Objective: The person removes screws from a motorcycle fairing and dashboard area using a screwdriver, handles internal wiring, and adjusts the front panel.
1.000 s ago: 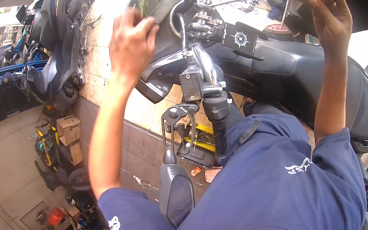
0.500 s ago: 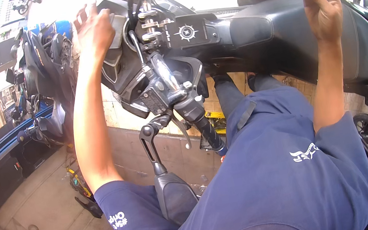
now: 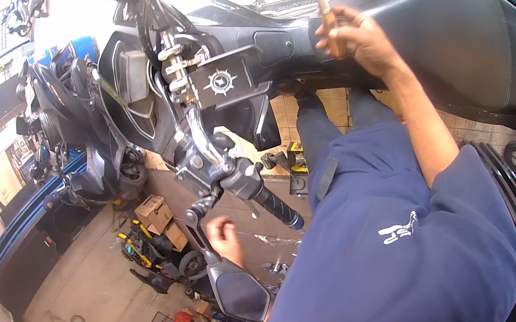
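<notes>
Head view: the mirror [image 3: 240,291] is standing in the way, covering your left wrist; your left hand [image 3: 224,235] is showing beside the mirror stem [image 3: 198,233], and I cannot tell whether its fingers are gripping anything. Your right hand [image 3: 362,38] is grasping the screwdriver [image 3: 333,36] by its brown handle above the seat [image 3: 450,47]. Tiled floor [image 3: 332,102] is showing between your legs [image 3: 368,107]. Cardboard boxes [image 3: 153,214] are sitting leftward, contents hidden.

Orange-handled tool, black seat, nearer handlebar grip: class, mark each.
Orange-handled tool [image 3: 330,23]: head view, on its handle.
Black seat [image 3: 436,42]: head view, on its top.
Nearer handlebar grip [image 3: 276,206]: head view, its middle.
</notes>
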A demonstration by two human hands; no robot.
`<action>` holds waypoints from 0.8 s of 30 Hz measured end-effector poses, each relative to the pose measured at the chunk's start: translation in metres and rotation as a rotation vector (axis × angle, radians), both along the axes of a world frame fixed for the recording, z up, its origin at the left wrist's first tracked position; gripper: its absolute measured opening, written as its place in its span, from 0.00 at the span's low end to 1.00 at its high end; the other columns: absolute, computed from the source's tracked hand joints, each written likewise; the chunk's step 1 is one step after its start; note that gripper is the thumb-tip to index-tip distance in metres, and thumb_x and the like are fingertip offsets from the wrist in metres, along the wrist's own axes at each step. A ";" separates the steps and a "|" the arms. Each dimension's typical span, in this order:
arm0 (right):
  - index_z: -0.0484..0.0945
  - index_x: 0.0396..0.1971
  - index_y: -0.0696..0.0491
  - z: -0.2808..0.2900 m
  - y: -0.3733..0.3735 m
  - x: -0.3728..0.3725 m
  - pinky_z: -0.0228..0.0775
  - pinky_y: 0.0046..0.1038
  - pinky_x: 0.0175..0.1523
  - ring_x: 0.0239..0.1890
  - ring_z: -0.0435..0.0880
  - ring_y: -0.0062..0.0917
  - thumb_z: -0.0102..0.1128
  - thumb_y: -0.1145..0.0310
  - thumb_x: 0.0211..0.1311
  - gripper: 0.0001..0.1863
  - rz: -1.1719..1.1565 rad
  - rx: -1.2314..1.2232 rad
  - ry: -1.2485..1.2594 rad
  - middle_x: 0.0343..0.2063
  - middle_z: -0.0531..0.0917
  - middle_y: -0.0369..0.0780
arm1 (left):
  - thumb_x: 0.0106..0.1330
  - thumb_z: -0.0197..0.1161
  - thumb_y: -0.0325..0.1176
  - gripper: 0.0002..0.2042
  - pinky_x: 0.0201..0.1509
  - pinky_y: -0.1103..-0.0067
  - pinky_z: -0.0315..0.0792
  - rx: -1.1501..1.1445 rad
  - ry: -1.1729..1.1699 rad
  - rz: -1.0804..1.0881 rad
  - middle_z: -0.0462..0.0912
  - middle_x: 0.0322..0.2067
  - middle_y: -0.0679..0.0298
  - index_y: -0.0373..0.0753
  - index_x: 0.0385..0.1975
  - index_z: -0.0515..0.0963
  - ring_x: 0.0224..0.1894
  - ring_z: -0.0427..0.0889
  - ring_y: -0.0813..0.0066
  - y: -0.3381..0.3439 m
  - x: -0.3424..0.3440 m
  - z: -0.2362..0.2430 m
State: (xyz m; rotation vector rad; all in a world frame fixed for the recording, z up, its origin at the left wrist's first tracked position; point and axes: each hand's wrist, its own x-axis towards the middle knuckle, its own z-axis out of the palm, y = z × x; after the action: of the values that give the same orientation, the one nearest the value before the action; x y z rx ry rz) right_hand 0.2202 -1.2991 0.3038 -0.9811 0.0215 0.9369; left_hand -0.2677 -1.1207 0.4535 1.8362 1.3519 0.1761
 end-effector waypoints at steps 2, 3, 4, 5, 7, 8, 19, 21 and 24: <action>0.72 0.54 0.58 -0.030 0.010 -0.007 0.76 0.22 0.35 0.33 0.83 0.23 0.58 0.73 0.60 0.20 0.047 -0.039 -0.052 0.39 0.82 0.43 | 0.64 0.63 0.26 0.14 0.53 0.73 0.76 -0.323 -0.221 0.168 0.81 0.47 0.58 0.33 0.49 0.75 0.44 0.82 0.69 -0.064 0.008 -0.028; 0.72 0.47 0.56 -0.039 0.018 -0.009 0.74 0.19 0.31 0.30 0.82 0.18 0.59 0.72 0.59 0.15 0.169 -0.041 -0.100 0.34 0.81 0.40 | 0.64 0.63 0.26 0.15 0.54 0.72 0.75 -0.453 -0.361 0.263 0.81 0.47 0.56 0.32 0.50 0.75 0.45 0.82 0.66 -0.094 0.023 -0.037; 0.75 0.40 0.55 -0.047 0.025 -0.011 0.72 0.20 0.26 0.27 0.82 0.18 0.63 0.70 0.59 0.11 0.285 -0.173 -0.096 0.30 0.81 0.37 | 0.63 0.63 0.26 0.17 0.55 0.71 0.75 -0.582 -0.498 0.366 0.81 0.47 0.53 0.31 0.51 0.74 0.46 0.82 0.62 -0.116 0.041 -0.039; 0.74 0.39 0.55 -0.057 0.037 -0.021 0.70 0.19 0.24 0.25 0.81 0.17 0.63 0.70 0.59 0.10 0.276 -0.144 0.023 0.29 0.81 0.36 | 0.63 0.63 0.26 0.17 0.52 0.70 0.76 -0.584 -0.557 0.413 0.82 0.44 0.53 0.31 0.51 0.74 0.44 0.82 0.61 -0.127 0.069 -0.032; 0.74 0.37 0.54 -0.081 0.057 -0.052 0.68 0.20 0.21 0.23 0.80 0.17 0.64 0.70 0.60 0.09 0.246 -0.114 0.195 0.27 0.80 0.36 | 0.63 0.63 0.25 0.16 0.47 0.69 0.77 -0.587 -0.601 0.433 0.82 0.38 0.54 0.30 0.50 0.74 0.39 0.82 0.62 -0.132 0.115 -0.025; 0.73 0.36 0.54 -0.097 0.065 -0.064 0.68 0.20 0.20 0.22 0.80 0.17 0.64 0.70 0.60 0.09 0.213 -0.116 0.237 0.26 0.80 0.36 | 0.63 0.63 0.25 0.16 0.44 0.69 0.77 -0.599 -0.588 0.402 0.82 0.35 0.54 0.30 0.50 0.73 0.36 0.82 0.62 -0.128 0.125 -0.029; 0.77 0.55 0.61 -0.087 0.098 -0.182 0.75 0.24 0.26 0.29 0.87 0.24 0.65 0.68 0.62 0.22 0.261 0.091 0.522 0.34 0.86 0.42 | 0.64 0.64 0.25 0.08 0.16 0.76 0.68 -0.203 0.086 0.286 0.71 0.12 0.60 0.33 0.28 0.71 0.11 0.70 0.73 -0.058 0.125 0.015; 0.77 0.51 0.61 -0.074 0.110 -0.199 0.76 0.23 0.30 0.27 0.86 0.22 0.70 0.65 0.62 0.22 0.209 0.216 0.574 0.32 0.85 0.40 | 0.63 0.63 0.25 0.08 0.16 0.76 0.68 -0.123 0.197 0.234 0.70 0.12 0.61 0.33 0.27 0.70 0.11 0.69 0.73 -0.037 0.115 0.027; 0.77 0.47 0.59 -0.049 0.133 -0.206 0.79 0.23 0.37 0.30 0.84 0.18 0.72 0.66 0.60 0.19 0.133 0.297 0.712 0.29 0.84 0.37 | 0.61 0.62 0.25 0.08 0.16 0.76 0.67 -0.082 0.252 0.174 0.68 0.12 0.62 0.34 0.25 0.68 0.11 0.69 0.73 -0.007 0.101 0.041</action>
State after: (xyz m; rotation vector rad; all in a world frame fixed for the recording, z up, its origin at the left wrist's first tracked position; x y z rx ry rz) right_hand 0.0139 -1.1659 0.2543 -0.3424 0.4089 1.3307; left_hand -0.1664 -1.1272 0.4942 1.7145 1.6699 -0.0216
